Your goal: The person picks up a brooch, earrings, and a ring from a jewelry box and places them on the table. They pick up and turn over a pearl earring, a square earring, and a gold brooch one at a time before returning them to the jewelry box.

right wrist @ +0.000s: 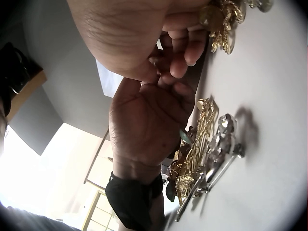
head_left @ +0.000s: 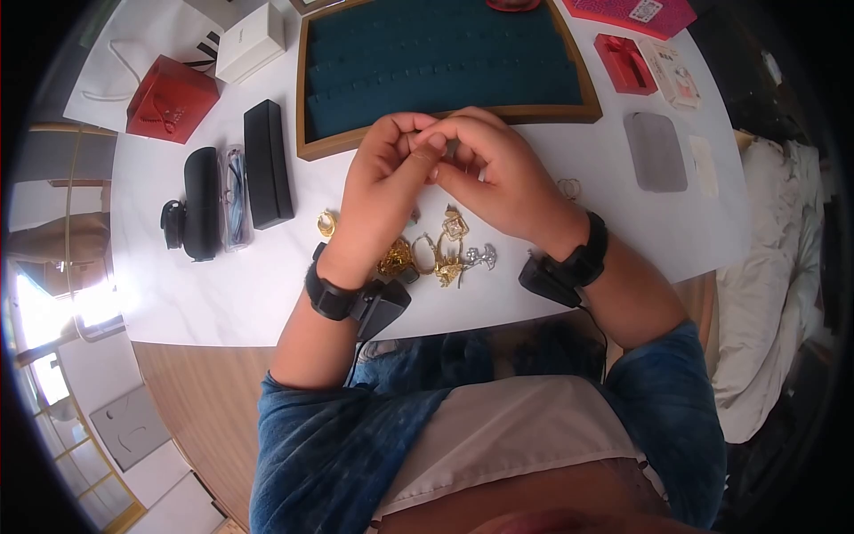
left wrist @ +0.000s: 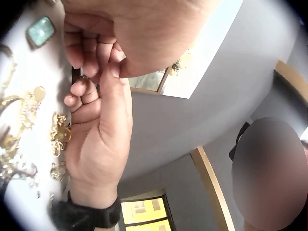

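Observation:
Both hands meet just off the tray's front edge, with bent fingers and thumbs together. The left hand [head_left: 384, 178] and right hand [head_left: 505, 173] pinch a small item between their fingertips; it is mostly hidden, and only a dark, metallic bit shows in the left wrist view. Below them on the white table lie a gold cluster [head_left: 395, 258], a gold square-shaped piece [head_left: 455, 225] and a silver flower-like piece [head_left: 483, 257]. A gold hoop earring [head_left: 326, 223] lies to the left. In the left wrist view, a green stone piece [left wrist: 41, 32] lies near the fingers.
A wood-framed tray with dark green lining [head_left: 445, 62] spans the back. At left stand a long black case [head_left: 268, 165], a rounded black case [head_left: 202, 203], a red bag [head_left: 173, 100] and a white box [head_left: 251, 43]. A red box [head_left: 625, 64] and grey pad [head_left: 656, 151] lie right.

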`<state>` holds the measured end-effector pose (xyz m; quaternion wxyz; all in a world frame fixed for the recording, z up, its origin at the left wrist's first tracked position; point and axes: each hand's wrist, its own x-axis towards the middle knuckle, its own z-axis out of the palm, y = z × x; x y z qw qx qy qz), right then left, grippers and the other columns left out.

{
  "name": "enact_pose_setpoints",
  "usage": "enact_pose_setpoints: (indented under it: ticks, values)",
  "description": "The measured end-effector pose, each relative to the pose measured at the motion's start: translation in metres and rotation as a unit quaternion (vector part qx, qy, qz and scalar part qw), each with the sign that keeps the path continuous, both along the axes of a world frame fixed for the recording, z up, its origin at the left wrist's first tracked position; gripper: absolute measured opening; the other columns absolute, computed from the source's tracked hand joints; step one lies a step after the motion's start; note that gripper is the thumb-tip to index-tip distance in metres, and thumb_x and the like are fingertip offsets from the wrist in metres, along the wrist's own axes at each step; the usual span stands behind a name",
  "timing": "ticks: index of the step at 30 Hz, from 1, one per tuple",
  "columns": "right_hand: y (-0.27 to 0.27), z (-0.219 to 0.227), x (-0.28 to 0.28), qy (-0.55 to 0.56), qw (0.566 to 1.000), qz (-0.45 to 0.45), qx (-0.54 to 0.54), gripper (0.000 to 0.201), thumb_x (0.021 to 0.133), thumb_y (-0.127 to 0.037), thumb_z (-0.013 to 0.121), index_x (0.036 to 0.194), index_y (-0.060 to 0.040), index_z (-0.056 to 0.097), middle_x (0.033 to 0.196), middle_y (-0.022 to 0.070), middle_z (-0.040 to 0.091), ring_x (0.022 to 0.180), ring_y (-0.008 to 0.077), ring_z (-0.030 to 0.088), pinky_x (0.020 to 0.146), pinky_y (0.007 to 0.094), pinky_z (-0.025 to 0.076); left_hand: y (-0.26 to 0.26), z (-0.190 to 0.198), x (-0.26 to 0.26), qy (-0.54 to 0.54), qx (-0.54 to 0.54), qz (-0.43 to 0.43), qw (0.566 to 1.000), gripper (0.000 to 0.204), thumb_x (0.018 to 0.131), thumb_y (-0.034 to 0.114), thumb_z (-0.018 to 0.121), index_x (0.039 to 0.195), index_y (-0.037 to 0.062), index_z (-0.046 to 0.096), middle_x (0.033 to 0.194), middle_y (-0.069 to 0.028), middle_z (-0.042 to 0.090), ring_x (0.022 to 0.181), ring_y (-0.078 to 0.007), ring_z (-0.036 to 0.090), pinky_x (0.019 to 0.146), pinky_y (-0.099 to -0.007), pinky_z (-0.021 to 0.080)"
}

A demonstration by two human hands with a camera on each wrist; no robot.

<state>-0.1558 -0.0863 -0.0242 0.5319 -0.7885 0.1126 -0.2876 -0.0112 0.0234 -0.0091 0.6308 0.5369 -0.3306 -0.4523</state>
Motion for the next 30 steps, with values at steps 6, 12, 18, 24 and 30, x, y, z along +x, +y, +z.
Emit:
enact_pose_setpoints:
  ticks: [6, 12, 18, 24, 30]
  values:
    - [-0.0005, 0.001, 0.0005, -0.007, 1.0, -0.004, 0.001, 0.025, 0.096, -0.006, 0.072, 0.12, -0.0043, 0.066, 0.111, 0.007, 0.063, 0.086, 0.0157, 0.066, 0.073, 0.0283, 0.055, 0.0008, 0.0023, 0.0001, 0.021, -0.005, 0.005, 1.0, 0.025, 0.107, 0.014, 0.064, 0.127, -0.0012, 0.06, 0.101, -0.0013, 0.068, 0.088, -0.005, 0.061, 0.081, -0.0206, 0.05]
    - [-0.0013, -0.0005, 0.0011, -0.014, 1.0, -0.008, 0.002, 0.023, 0.096, -0.007, 0.072, 0.119, -0.0046, 0.067, 0.109, 0.0066, 0.063, 0.084, 0.0155, 0.064, 0.072, 0.0283, 0.054, 0.0012, 0.0061, -0.0008, 0.026, 0.008, 0.01, 1.0, 0.025, 0.106, 0.013, 0.063, 0.128, -0.0005, 0.06, 0.102, -0.0014, 0.069, 0.088, -0.0054, 0.062, 0.082, -0.0209, 0.05]
    - [-0.0008, 0.001, 0.0005, -0.013, 1.0, -0.009, -0.004, 0.023, 0.096, -0.008, 0.073, 0.118, -0.0046, 0.068, 0.109, 0.0064, 0.063, 0.083, 0.0153, 0.064, 0.072, 0.028, 0.054, 0.0015, 0.0061, -0.0012, 0.022, 0.01, 0.011, 1.0, 0.026, 0.107, 0.014, 0.063, 0.128, -0.0004, 0.06, 0.102, -0.0012, 0.069, 0.089, -0.0052, 0.062, 0.082, -0.0207, 0.049]
    - [-0.0008, 0.0007, 0.0006, -0.009, 1.0, -0.009, -0.003, 0.023, 0.096, -0.008, 0.074, 0.118, -0.0045, 0.068, 0.108, 0.0064, 0.063, 0.083, 0.0153, 0.064, 0.072, 0.0279, 0.054, 0.002, 0.0045, -0.001, 0.02, 0.008, 0.008, 1.0, 0.027, 0.107, 0.016, 0.063, 0.128, -0.0005, 0.06, 0.101, -0.0006, 0.069, 0.088, -0.0048, 0.061, 0.081, -0.0203, 0.049]
    - [-0.0007, 0.0009, 0.0009, -0.008, 1.0, -0.012, -0.004, 0.023, 0.096, -0.009, 0.074, 0.117, -0.0047, 0.068, 0.108, 0.0067, 0.063, 0.083, 0.0158, 0.065, 0.071, 0.0283, 0.054, 0.0014, 0.0052, -0.0008, 0.01, 0.012, 0.007, 1.0, 0.027, 0.107, 0.017, 0.064, 0.127, -0.0003, 0.061, 0.097, -0.0001, 0.068, 0.087, -0.005, 0.06, 0.08, -0.0211, 0.048]
